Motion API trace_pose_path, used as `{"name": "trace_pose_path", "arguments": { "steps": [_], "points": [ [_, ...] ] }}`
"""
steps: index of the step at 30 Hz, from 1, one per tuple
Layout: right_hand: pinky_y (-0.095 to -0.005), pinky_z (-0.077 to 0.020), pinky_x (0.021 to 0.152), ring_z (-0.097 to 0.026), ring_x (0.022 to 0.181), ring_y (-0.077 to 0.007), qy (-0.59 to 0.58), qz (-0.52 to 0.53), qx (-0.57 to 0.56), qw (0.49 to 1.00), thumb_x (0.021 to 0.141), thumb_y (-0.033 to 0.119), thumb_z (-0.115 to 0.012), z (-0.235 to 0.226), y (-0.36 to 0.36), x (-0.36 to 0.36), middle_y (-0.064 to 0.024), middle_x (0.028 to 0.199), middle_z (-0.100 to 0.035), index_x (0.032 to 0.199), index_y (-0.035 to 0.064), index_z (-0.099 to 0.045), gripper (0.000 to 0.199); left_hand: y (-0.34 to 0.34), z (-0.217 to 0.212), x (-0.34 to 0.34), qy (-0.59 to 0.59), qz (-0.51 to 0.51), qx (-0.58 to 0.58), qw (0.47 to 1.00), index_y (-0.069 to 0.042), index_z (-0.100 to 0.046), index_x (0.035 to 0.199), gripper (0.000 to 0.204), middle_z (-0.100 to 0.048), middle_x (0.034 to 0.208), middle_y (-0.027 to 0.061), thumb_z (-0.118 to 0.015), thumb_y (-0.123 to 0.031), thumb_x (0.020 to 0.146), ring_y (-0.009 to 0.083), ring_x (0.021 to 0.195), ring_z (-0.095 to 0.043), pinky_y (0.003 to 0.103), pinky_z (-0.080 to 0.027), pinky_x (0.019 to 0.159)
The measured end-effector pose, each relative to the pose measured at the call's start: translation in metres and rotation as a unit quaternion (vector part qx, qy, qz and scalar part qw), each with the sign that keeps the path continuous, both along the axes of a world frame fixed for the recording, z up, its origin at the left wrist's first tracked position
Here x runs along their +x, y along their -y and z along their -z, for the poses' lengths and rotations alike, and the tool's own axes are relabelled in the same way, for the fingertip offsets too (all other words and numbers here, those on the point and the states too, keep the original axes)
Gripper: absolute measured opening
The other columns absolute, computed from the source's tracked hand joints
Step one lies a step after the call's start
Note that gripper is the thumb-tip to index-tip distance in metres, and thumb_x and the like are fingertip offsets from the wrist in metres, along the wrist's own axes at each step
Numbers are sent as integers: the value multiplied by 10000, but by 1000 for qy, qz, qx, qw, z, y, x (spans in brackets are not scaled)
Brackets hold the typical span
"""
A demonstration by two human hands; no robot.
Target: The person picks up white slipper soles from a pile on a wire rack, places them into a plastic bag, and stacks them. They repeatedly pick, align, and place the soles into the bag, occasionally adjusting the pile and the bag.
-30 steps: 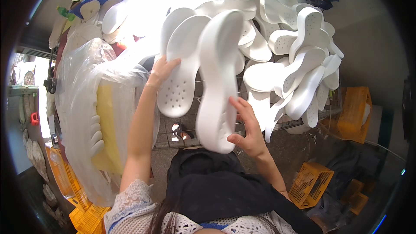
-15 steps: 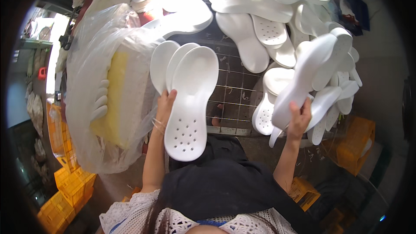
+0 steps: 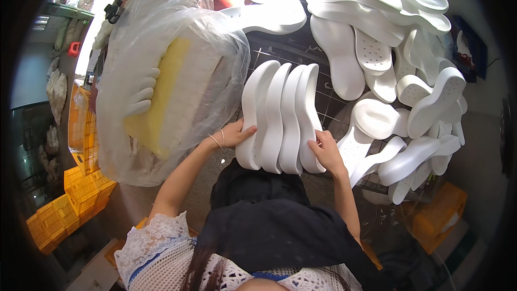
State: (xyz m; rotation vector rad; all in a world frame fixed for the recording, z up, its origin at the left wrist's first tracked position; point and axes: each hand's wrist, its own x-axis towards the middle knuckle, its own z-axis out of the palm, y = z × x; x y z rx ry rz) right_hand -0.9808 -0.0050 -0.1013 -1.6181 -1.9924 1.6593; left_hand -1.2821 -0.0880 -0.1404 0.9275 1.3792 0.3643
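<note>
Several white shoe soles (image 3: 290,113) stand on edge side by side in front of me, above my lap, bunched between my two hands. My left hand (image 3: 237,132) grips the left end of the bunch, its thumb on the outer sole. On the other side, my right hand (image 3: 327,152) presses the rightmost sole with its fingers curled round the edge. To the right and beyond lies a loose heap of similar soles (image 3: 336,59), some with small holes at one end. One holed sole (image 3: 437,102) rests on the heap's right part.
A big clear plastic bag (image 3: 221,35) stands at left, with white soles (image 3: 141,95) and a yellow layer (image 3: 164,102) inside. Dark wire mesh (image 3: 323,105) lies under the soles. Yellow crates (image 3: 89,191) stack at lower left; another orange crate (image 3: 442,213) sits at lower right.
My right hand has moved left to the soles my left hand held fanned out. They now stand on edge, pressed together between both hands. The view has shifted left.
</note>
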Motion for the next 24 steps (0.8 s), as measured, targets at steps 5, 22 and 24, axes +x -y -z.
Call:
{"name": "trace_pose_path", "arguments": {
  "steps": [5, 22, 24],
  "points": [
    [-554, -350, 996, -426, 1227, -468, 244, 7, 335, 910, 690, 560, -744, 0, 6, -96, -350, 1424, -308, 1505, 28, -161, 1134, 2, -1, 61, -213, -20, 260, 942, 90, -342, 1353, 896, -470, 1277, 305, -703, -498, 781, 431, 1150, -517, 440, -406, 1018],
    [-417, -285, 1116, -360, 1351, -351, -233, -509, -27, 828, 561, 445, -801, -110, 20, -343, -248, 1425, -379, 1502, 6, -160, 1221, 223, -150, -263, -677, -400, -7, 617, -101, -467, 1376, 676, -614, 1101, 225, -695, -160, 742, 372, 1056, -603, 516, -417, 998],
    [-415, -320, 1093, -402, 1312, -376, -199, -538, -55, 817, 578, 464, -786, -107, 63, -418, -281, 1405, -392, 1478, -1, -225, 1158, 245, -158, -255, -725, -370, 170, 555, -71, -598, 1170, 377, -655, 954, 167, -576, -99, 795, 344, 802, -651, 397, -529, 710]
  ]
}}
